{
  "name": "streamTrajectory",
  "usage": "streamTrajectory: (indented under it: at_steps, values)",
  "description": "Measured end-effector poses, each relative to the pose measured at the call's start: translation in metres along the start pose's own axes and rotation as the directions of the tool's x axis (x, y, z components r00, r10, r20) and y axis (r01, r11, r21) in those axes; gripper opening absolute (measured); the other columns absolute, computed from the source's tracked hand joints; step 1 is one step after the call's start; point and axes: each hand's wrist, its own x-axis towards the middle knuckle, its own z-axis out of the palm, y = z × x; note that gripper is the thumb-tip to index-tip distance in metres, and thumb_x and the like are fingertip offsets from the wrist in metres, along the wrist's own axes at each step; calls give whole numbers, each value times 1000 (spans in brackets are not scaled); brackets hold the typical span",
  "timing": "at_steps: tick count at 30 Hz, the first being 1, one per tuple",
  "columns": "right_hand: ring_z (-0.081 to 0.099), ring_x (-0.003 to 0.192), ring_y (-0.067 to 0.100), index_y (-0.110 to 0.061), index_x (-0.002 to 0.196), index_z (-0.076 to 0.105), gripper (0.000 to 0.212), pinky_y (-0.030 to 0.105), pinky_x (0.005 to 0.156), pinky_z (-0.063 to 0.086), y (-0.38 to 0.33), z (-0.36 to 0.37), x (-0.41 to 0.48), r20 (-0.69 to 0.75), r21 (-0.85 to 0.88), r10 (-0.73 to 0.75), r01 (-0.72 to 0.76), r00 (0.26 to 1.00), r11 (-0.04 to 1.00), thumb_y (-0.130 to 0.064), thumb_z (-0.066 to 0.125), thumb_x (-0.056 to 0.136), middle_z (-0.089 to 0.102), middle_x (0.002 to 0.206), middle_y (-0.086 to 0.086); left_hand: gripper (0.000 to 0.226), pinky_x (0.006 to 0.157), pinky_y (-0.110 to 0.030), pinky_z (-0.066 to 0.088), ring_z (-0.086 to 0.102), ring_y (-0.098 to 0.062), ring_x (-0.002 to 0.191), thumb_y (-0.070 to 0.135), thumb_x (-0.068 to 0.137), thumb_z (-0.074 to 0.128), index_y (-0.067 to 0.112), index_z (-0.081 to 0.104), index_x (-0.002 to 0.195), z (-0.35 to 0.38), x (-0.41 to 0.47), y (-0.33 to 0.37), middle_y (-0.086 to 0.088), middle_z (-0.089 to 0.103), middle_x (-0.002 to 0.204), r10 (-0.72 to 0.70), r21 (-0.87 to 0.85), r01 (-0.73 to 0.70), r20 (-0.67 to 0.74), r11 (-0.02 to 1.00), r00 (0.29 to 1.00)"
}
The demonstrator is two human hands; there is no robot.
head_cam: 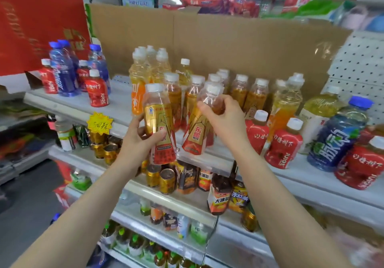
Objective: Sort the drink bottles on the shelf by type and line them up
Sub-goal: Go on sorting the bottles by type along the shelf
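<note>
My left hand (139, 138) grips a gold-and-red energy drink bottle (158, 113) with a white cap, held in front of the top shelf (68, 106). My right hand (225, 118) grips the neck of a second bottle of the same kind (198, 130), tilted to the right just beside the first. Behind them stand several more gold energy drink bottles (241, 91) in a row. Red juice bottles (97, 90) and blue bottles (63, 70) stand at the shelf's left. More red juice bottles (283, 143) and a blue bottle (340, 134) stand at the right.
A cardboard sheet (228, 45) backs the shelf. Tall yellow bottles (145, 66) stand at the rear, with more at the right (287, 103). Lower shelves (170, 201) hold cans and tea bottles. A yellow price tag (99, 123) hangs on the shelf edge. A red box (37, 24) stands at the left.
</note>
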Motion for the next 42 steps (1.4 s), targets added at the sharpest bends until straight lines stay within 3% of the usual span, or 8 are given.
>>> streamTrajectory:
  at_steps: [6,14,21,30,34,36,39,42]
  values:
    - [58,109,19,-19,121,60,60,43,96,50,-2,6,12,-104,-98,61,-72,993,993,-66,64,83,59,119,-1,66,57,-12,52,69,4,81,20,85,73,28,39,142,-13,10,-3,0,65,110,2,2,-2,89,1000,996]
    - [60,102,24,-12,120,58,61,43,88,53,14,15,43,-147,-256,130,-164,981,953,-62,65,85,57,120,5,68,74,-29,55,65,-16,107,29,82,75,36,39,140,-5,25,-6,0,64,120,-15,-2,16,149,1000,989]
    - [60,114,35,-4,138,44,66,45,89,52,28,21,72,-174,-289,174,-219,969,932,-48,64,93,54,134,15,64,85,-33,53,61,-13,112,38,78,74,46,37,129,4,30,-4,6,61,123,5,30,-11,186,999,982]
    - [46,131,37,-4,152,27,82,42,101,43,37,13,74,-150,-320,212,-251,966,914,-43,68,92,35,149,18,80,97,-44,52,59,-16,118,48,68,76,41,37,138,14,32,-11,2,59,130,20,60,-35,232,998,972]
    - [43,135,29,-13,152,30,74,41,106,41,17,2,57,-237,-294,-12,-60,972,954,-48,60,95,38,151,12,71,96,-36,51,57,-13,120,38,77,77,42,37,136,26,33,-13,6,57,131,40,70,-62,275,996,961]
    - [52,121,16,-21,147,38,67,34,96,47,-6,-2,45,-99,-168,-66,48,993,985,-60,53,95,50,139,0,70,95,-34,51,56,-11,119,34,80,77,43,36,136,35,35,-12,7,57,129,64,81,-92,301,992,951]
    - [55,94,1,-24,130,51,59,21,74,46,-25,-3,33,231,-85,18,2,973,996,-66,56,89,57,107,-15,75,101,-38,49,54,-13,123,40,77,78,41,35,138,48,39,-14,6,55,133,100,87,-138,339,987,935]
    - [57,91,6,-20,108,57,49,25,70,45,-22,-10,37,227,-123,24,4,974,992,-64,63,86,60,101,-12,82,105,-39,46,50,-7,127,55,72,77,40,36,141,59,42,-11,11,54,136,124,125,-183,375,975,918]
